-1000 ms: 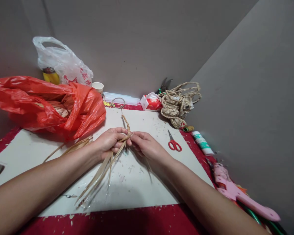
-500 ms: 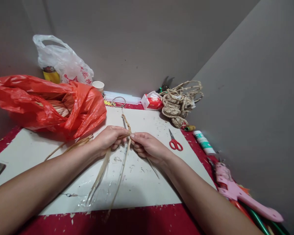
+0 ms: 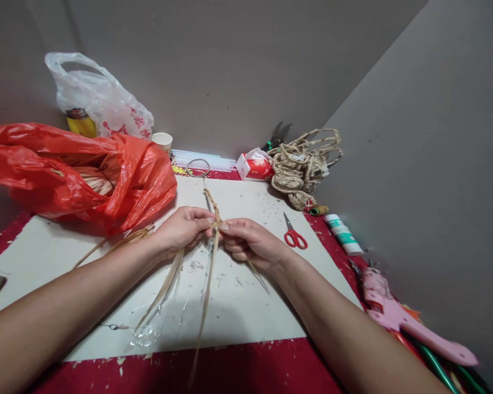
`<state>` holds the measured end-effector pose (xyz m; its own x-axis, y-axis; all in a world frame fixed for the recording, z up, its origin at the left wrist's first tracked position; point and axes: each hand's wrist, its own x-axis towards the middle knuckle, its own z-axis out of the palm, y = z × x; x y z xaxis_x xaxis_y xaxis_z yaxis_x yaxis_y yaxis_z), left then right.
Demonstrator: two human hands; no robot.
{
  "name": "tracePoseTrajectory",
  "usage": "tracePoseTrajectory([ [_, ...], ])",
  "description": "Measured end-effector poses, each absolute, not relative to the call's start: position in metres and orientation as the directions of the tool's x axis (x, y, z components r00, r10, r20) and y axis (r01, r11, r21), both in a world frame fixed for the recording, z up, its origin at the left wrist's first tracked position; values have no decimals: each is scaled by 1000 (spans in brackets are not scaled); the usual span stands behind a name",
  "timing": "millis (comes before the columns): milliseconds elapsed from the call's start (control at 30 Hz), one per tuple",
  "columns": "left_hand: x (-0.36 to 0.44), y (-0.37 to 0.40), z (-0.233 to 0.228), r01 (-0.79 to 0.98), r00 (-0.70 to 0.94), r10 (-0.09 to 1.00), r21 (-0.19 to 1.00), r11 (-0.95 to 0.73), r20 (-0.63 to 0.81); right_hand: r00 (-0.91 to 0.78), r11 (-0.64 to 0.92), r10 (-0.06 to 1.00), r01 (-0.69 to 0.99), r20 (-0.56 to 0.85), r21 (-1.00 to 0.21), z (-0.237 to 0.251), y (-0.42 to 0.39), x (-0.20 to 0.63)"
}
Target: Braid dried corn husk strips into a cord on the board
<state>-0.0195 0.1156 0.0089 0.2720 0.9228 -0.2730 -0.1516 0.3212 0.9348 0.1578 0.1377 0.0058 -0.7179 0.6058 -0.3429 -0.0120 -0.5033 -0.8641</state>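
Note:
A short tan braid (image 3: 212,201) runs from a thin wire ring (image 3: 198,168) at the back of the white sheet down to my hands. My left hand (image 3: 187,230) pinches a raffia-like strand at the braid's lower end; its loose tail (image 3: 163,295) hangs below the palm. Close beside it, my right hand (image 3: 246,241) grips another strand, whose end (image 3: 258,276) sticks out under the fingers. Between the hands a third strand (image 3: 206,303) hangs free toward the front edge. Inside each hand the strands are mostly hidden.
Left stands a red plastic bag (image 3: 148,180) with tan fibre inside. Red-handled scissors (image 3: 296,238) lie right of my hands on the white sheet (image 3: 271,323). Behind are a paper cup (image 3: 162,141), a tissue pack (image 3: 255,166) and coiled rope (image 3: 290,178). A pink glue gun (image 3: 411,323) lies far right.
My hands have drawn slightly apart at the braid's end, showing the crossing of strands between them. The hanging middle strand has shifted a little. The view has moved slightly.

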Motion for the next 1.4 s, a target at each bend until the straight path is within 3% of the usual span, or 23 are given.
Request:
tracePoseTrajectory([
  [400,-20,117,14,-66,317,899,938,339,-302,-522,-407,769,48,-370,-912,3,130,145],
  [667,-16,103,29,229,303,883,927,298,-359,-513,-562,728,-67,-455,-824,4,123,141],
  [800,-10,94,31,400,242,925,898,181,-294,-559,-628,691,-151,-458,-764,4,121,140],
  [1033,0,85,18,658,201,980,740,-139,5,-494,-580,738,-116,-460,-806,2,115,133],
  [1167,-2,85,23,661,224,974,738,-135,-22,-510,-567,735,-98,-448,-818,1,117,136],
  [1333,-14,101,31,575,25,993,811,-109,116,-582,-571,692,-78,-427,-818,5,121,141],
  [1400,-15,106,26,448,62,998,893,-35,8,-607,-559,676,-54,-417,-827,7,122,142],
])
